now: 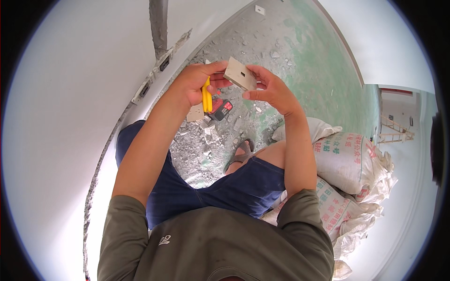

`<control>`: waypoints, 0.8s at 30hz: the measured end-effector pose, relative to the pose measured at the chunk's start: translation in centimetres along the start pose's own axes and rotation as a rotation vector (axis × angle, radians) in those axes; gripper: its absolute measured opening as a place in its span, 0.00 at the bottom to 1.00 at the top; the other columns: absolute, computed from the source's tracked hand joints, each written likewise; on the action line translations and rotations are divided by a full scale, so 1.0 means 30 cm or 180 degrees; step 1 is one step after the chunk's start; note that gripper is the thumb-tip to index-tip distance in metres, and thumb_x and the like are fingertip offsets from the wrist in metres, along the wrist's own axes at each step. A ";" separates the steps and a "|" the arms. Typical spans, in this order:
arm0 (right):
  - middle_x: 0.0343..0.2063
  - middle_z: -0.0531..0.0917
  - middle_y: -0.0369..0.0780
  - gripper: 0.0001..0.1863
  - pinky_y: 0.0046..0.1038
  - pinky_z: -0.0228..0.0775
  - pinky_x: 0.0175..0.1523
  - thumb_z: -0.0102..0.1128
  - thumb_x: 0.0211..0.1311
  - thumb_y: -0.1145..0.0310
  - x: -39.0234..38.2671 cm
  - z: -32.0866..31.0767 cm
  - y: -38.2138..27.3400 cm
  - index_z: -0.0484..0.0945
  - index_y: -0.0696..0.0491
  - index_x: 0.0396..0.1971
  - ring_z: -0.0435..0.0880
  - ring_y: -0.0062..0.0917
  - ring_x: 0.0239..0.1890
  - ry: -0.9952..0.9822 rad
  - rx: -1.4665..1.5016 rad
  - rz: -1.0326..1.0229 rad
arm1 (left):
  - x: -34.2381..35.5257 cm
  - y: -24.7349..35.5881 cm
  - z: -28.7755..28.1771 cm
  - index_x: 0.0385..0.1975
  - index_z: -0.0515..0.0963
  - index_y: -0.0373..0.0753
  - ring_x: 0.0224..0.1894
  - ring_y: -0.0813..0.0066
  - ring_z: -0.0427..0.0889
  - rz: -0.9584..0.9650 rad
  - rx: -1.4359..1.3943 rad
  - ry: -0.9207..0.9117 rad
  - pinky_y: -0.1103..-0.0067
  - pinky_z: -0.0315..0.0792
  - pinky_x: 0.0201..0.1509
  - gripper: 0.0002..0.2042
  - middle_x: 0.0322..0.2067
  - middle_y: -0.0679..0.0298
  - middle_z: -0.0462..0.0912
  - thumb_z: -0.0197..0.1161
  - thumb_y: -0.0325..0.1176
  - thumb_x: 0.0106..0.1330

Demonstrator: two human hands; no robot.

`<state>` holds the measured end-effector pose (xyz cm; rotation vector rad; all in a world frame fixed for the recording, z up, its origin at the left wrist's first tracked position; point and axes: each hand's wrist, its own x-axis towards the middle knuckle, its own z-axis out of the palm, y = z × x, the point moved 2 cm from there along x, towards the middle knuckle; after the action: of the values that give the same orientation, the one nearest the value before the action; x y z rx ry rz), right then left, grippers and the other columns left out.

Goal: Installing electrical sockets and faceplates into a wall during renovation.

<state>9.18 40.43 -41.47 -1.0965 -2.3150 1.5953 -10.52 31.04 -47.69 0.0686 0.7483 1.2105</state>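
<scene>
Between my two hands a beige wall socket faceplate (241, 76) is tilted, with a small dark square opening in its front. My left hand (191, 83) grips its left edge with the fingertips. Two yellow handles (206, 96), like those of pliers, are also tucked in that hand; the tool's head is hidden. On the other side, my right hand (272, 90) is closed on the plate's right edge between thumb and fingers. Below my left hand lie a red and black power tool (221, 108) and another beige plate (196, 113), partly covered.
The left wall (93, 70) has a chipped groove with recessed boxes (164, 63). Rubble and dust (201, 154) cover the floor around my feet. Stuffed white woven sacks (342, 159) stand at my right. A small white plate (260, 10) lies far ahead, and a ladder (396, 136) is at the far right.
</scene>
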 end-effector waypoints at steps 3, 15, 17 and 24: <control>0.55 0.76 0.44 0.45 0.31 0.67 0.61 0.80 0.42 0.58 -0.003 0.004 -0.010 0.68 0.57 0.62 0.75 0.32 0.56 -0.0039 -0.0012 0.0131 | 0.003 -0.004 -0.001 0.45 0.77 0.32 0.41 0.67 0.84 0.0011 0.0038 0.0006 0.90 0.60 0.17 0.15 0.41 0.55 0.83 0.66 0.34 0.64; 0.57 0.74 0.46 0.49 0.33 0.67 0.62 0.80 0.42 0.55 -0.015 0.004 0.000 0.64 0.57 0.64 0.74 0.36 0.58 -0.0146 -0.0433 0.0078 | 0.017 -0.017 -0.010 0.43 0.77 0.34 0.38 0.68 0.84 -0.0025 0.0048 0.0220 0.90 0.58 0.16 0.15 0.38 0.58 0.82 0.69 0.36 0.61; 0.57 0.74 0.46 0.48 0.33 0.67 0.62 0.78 0.45 0.56 -0.018 0.002 0.001 0.63 0.58 0.65 0.74 0.35 0.58 -0.0188 -0.0475 0.0007 | 0.023 -0.016 -0.019 0.43 0.77 0.34 0.37 0.69 0.83 -0.0030 -0.0015 0.0267 0.90 0.58 0.16 0.15 0.37 0.58 0.82 0.68 0.36 0.61; 0.38 0.83 0.42 0.28 0.23 0.73 0.43 0.62 0.63 0.50 -0.014 -0.020 -0.005 0.75 0.60 0.51 0.82 0.22 0.37 0.0115 0.1262 0.1086 | 0.020 -0.007 -0.015 0.39 0.77 0.35 0.36 0.68 0.83 0.0075 -0.0338 0.0290 0.91 0.60 0.13 0.14 0.34 0.59 0.80 0.69 0.36 0.61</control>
<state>9.71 40.60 -40.94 -1.4468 -1.7416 2.0141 -10.52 31.32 -48.42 -0.0660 0.7630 1.2804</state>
